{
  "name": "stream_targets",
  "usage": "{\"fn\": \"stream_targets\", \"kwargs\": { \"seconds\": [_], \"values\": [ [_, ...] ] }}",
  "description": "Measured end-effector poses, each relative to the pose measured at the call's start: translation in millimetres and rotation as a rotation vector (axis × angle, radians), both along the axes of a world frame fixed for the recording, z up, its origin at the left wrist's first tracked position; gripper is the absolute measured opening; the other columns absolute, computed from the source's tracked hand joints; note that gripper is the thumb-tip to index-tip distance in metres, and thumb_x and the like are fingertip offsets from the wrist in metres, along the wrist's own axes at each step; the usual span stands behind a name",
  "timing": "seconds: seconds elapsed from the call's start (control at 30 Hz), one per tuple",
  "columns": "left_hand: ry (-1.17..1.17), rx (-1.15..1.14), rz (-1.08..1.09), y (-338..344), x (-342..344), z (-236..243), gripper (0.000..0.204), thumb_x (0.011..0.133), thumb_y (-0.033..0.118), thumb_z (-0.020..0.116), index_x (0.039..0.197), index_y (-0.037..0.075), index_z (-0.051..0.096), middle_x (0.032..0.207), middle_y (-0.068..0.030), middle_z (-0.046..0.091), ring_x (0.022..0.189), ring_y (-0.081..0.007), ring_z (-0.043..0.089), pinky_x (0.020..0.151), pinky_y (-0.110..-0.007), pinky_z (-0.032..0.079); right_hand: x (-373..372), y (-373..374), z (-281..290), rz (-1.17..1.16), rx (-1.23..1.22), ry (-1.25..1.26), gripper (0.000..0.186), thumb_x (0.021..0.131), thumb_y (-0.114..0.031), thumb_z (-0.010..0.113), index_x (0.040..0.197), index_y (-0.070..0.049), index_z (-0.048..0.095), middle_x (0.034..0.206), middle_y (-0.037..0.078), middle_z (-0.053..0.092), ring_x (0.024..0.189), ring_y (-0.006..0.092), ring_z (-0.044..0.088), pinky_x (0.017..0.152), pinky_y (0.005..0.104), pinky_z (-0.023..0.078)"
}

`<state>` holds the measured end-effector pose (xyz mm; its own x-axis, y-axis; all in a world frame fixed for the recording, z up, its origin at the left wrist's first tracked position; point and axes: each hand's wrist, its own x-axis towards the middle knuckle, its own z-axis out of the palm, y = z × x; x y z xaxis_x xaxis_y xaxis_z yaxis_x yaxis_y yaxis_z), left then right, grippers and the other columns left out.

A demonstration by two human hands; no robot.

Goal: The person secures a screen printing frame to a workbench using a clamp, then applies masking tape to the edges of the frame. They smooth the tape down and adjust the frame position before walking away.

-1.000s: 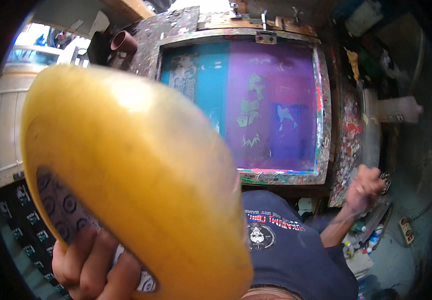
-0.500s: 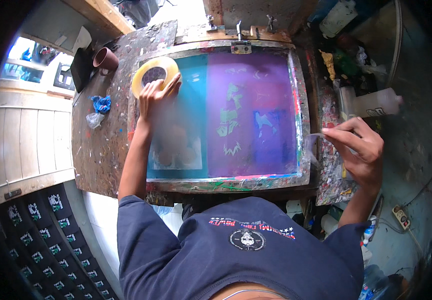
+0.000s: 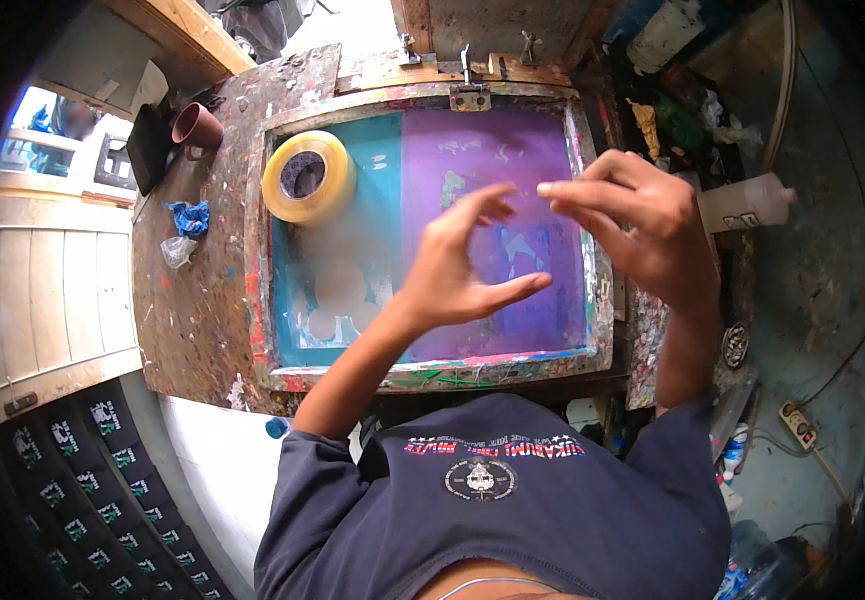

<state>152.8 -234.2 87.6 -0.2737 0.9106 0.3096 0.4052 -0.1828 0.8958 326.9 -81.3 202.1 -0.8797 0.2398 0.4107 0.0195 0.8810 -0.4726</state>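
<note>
A screen-printing frame [image 3: 422, 372] with a teal and purple mesh lies on a paint-spattered wooden table [image 3: 197, 320] in front of me. A yellow roll of tape [image 3: 308, 176] rests flat on the teal corner at the upper left. Above the purple mesh [image 3: 542, 320] hovers my left hand [image 3: 457, 272], fingers curved and apart, nothing visible in it. My right hand [image 3: 642, 215] is raised beside it, index finger stretched toward the left fingertips. Whether a clear strip sits between the fingers cannot be made out.
A brown mug [image 3: 198, 126] and a blue rag [image 3: 189, 217] sit on the table's left part. A pale plastic bottle [image 3: 747, 204] lies to the right of the frame. Metal hinge clamps [image 3: 468, 92] hold the frame's far edge. Black printed fabric [image 3: 72, 470] lies lower left; a power strip [image 3: 800, 425] lower right.
The tape roll went from held close to the camera to lying on the teal corner. My left hand let it go and came back; both hands now meet above the purple mesh.
</note>
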Motion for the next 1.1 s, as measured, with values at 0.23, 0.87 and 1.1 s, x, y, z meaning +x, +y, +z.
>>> {"fn": "stream_targets", "kwargs": {
  "seconds": [0.23, 0.87, 1.1],
  "values": [
    [-0.601, -0.420, -0.057, 6.9, -28.4, -37.9, 0.027, 0.093, 0.007, 0.075, 0.114, -0.004, 0.062, 0.099, -0.0168, 0.074, 0.092, -0.0237, 0.075, 0.082, -0.033, 0.061, 23.1, 43.1, -81.9, -0.397, -0.738, 0.073, 0.027, 0.086, -0.004, 0.080, 0.113, -0.006, 0.077, 0.090, 0.003, 0.074, 0.087, 0.0111, 0.070, 0.080, 0.0254, 0.055],
    [-0.074, -0.407, 0.164, 20.3, -51.1, -74.0, 0.024, 0.086, 0.027, 0.083, 0.092, 0.004, 0.080, 0.077, -0.0045, 0.074, 0.069, -0.0084, 0.061, 0.066, -0.027, 0.049, 38.5, 61.8, -154.4, -0.513, -0.894, -0.086, 0.022, 0.086, -0.013, 0.082, 0.100, 0.000, 0.071, 0.097, 0.006, 0.073, 0.086, 0.0103, 0.069, 0.077, 0.0266, 0.054],
    [0.001, -0.504, 0.131, 26.9, -62.5, -77.8, 0.023, 0.084, 0.028, 0.084, 0.092, 0.006, 0.080, 0.076, -0.0034, 0.074, 0.064, -0.0082, 0.056, 0.061, -0.028, 0.047, 30.1, 71.3, -155.4, -0.408, -0.727, -0.249, 0.023, 0.080, -0.006, 0.079, 0.101, -0.004, 0.069, 0.086, 0.004, 0.071, 0.078, 0.0111, 0.067, 0.069, 0.0294, 0.053]
  ]
}}
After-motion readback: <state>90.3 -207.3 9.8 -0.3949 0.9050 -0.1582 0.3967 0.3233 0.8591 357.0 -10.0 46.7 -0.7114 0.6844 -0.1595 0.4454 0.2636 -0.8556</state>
